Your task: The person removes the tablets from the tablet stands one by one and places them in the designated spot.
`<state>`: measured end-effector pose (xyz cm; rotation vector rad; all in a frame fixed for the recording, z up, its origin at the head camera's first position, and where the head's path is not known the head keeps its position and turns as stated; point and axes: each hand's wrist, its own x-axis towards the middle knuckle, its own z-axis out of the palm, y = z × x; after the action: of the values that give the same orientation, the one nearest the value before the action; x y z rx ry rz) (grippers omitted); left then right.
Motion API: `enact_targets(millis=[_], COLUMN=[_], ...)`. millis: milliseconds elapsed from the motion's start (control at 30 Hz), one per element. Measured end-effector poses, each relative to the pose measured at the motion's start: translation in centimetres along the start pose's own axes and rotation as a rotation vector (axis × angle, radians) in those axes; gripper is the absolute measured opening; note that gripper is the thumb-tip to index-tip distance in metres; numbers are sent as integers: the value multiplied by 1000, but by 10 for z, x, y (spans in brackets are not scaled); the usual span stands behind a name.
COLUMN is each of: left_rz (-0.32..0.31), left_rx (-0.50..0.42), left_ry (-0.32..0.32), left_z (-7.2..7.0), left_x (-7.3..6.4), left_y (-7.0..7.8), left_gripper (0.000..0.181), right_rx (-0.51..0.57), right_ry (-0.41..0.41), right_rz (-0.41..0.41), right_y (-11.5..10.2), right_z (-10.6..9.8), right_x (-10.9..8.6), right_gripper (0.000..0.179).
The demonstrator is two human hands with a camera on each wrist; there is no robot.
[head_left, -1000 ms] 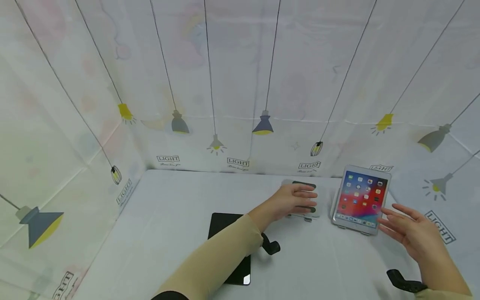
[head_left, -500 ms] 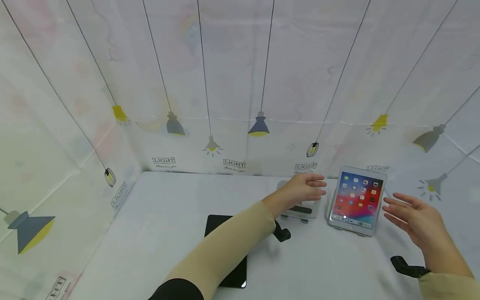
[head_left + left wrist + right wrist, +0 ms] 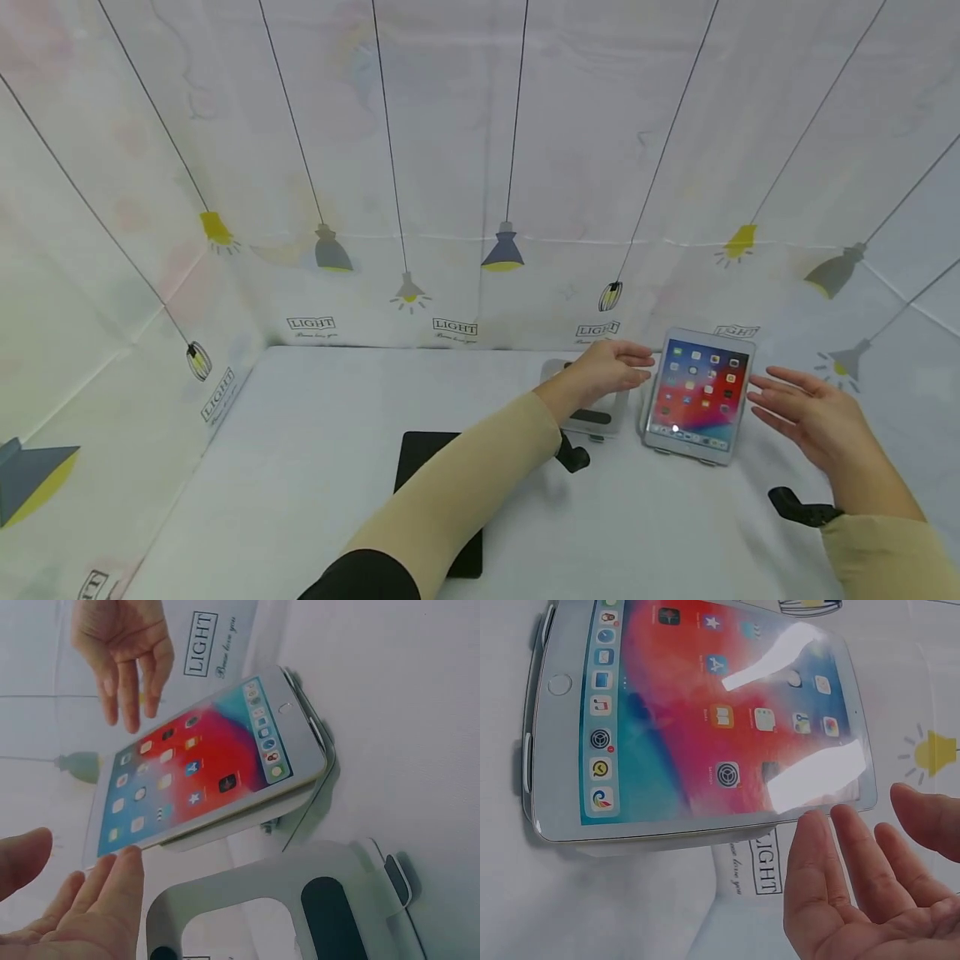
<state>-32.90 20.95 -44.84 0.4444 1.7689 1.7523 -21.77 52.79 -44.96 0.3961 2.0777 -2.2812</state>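
A white tablet (image 3: 701, 392) with a lit home screen of app icons leans on a light metal stand (image 3: 247, 817). My left hand (image 3: 603, 371) is at the tablet's left long edge, fingers extended and thumb apart. On the opposite side, my right hand (image 3: 817, 417) holds its straight fingers close to the right edge. Whether the fingertips touch the tablet is unclear in either wrist view. Beneath my left hand and wrist is a second, grey stand (image 3: 360, 881) with dark pads, partly hidden in the head view.
A black tablet (image 3: 423, 450) lies flat on the white table (image 3: 315, 467), partly covered by my left forearm. Behind the table's back edge hangs a pale curtain (image 3: 435, 167) printed with lamps.
My left hand has moved right, from over the grey stand to beside the white tablet. My right hand has risen slightly along the tablet's right side. The head view has shifted somewhat.
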Motion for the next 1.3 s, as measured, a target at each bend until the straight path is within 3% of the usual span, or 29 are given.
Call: enact_targets(millis=[167,433,567,800,1067,1300], left_rz=[-11,13,12,-5,31,63], left_rx=[6,144,150,171,171,125], left_ry=[-6,48,52,57,126,182], left_z=[6,18,21,23,26,33], left_x=[7,11,15,20,20,22], left_y=[0,2,1,2,7,6], left_gripper=[53,63,65,70,63,42], right_rx=[-14,-87,-101,-86,-50,102], right_ry=[29,121,149,184,220,222], right_rz=[3,8,5,-26,-68,-148], right_y=[1,4,6,8,7,9], right_z=[-3,-2,1,11,10,11], right_x=[2,7,10,14,15,9], right_gripper=[50,52,60,53,65,46])
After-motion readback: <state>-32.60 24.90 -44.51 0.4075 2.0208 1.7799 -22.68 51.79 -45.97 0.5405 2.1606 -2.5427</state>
